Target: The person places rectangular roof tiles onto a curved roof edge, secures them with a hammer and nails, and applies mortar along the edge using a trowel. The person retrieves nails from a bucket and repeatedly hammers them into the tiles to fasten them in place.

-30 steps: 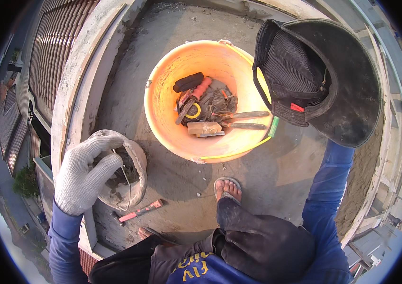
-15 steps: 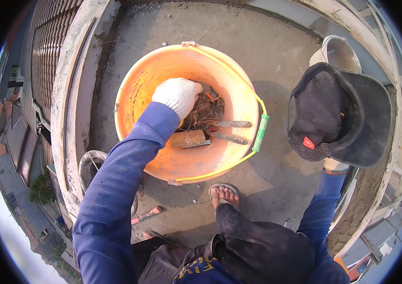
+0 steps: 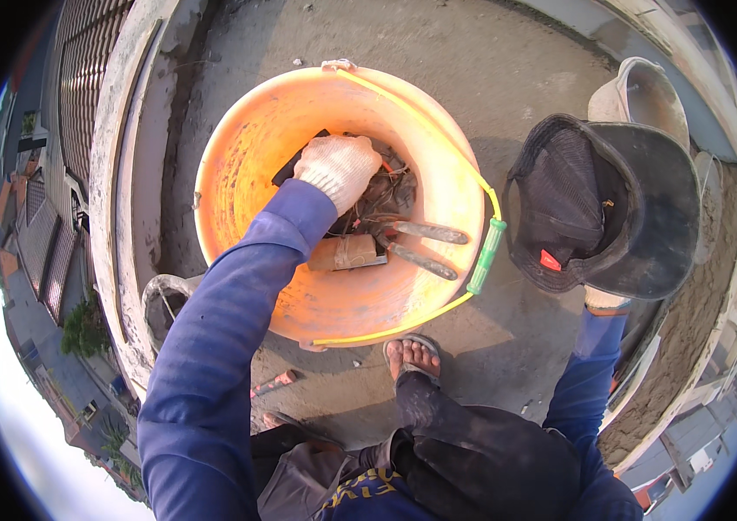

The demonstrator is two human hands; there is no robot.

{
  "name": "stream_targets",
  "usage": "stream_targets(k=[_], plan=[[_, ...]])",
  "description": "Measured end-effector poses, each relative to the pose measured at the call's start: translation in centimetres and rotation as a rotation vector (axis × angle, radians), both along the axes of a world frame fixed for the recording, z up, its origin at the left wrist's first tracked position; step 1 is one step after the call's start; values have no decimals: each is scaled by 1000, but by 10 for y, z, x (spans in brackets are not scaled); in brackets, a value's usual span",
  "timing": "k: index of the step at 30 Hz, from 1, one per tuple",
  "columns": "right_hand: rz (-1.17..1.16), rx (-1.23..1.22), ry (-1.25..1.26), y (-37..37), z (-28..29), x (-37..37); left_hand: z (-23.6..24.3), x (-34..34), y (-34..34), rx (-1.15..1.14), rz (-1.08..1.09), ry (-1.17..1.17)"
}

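- The concrete floor (image 3: pixel 490 95) spreads under everything, grey and rough, running out on all sides of both hands.
- The orange bucket (image 3: pixel 247 165) stands on that floor and surrounds the left hand; its yellow wire handle with a green grip (image 3: pixel 485 256) lies folded over the rim on the side toward the right hand.
- A black mesh-backed cap (image 3: pixel 603 204) covers the right hand from above, just to the right of the bucket.
- A grey curved trough (image 3: pixel 637 91) of cement-stained material lies just beyond the cap, farther from the body than the right hand.
- The left hand (image 3: pixel 340 168), in a white knit glove, reaches down inside the bucket with fingers curled onto a tangle of dark tools and wire (image 3: pixel 386 195); whether it grips any piece cannot be told.
- The right hand (image 3: pixel 604 300) shows only as a strip of white glove cuff beneath the cap's brim; its fingers are hidden, so its state cannot be told.
- Two grey-handled tools (image 3: pixel 425 245) lie in the bucket bottom, just right of the left wrist.
- A brown block-shaped tool head (image 3: pixel 347 253) rests beside the left forearm, under those handles.
- A sandalled foot (image 3: pixel 412 358) stands on the floor just outside the bucket's near rim, between the two arms.
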State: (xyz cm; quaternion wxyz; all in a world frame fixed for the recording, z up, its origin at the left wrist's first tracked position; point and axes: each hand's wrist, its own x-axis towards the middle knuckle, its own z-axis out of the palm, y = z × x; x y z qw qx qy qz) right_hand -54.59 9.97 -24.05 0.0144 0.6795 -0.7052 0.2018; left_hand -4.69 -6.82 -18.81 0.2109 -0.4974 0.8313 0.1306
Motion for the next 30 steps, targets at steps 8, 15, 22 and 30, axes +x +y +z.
stream_targets(k=[8,15,22,30], plan=[[-3,36,-34,2,-2,10,88,19,-18,128,337,220],[5,48,-44,-3,-2,18,34,13,12,-15,6,378],[-2,59,-50,-1,1,20,15,-21,5,188,36,188],[-22,66,-60,3,3,20,-1,-21,4,154,13,106]])
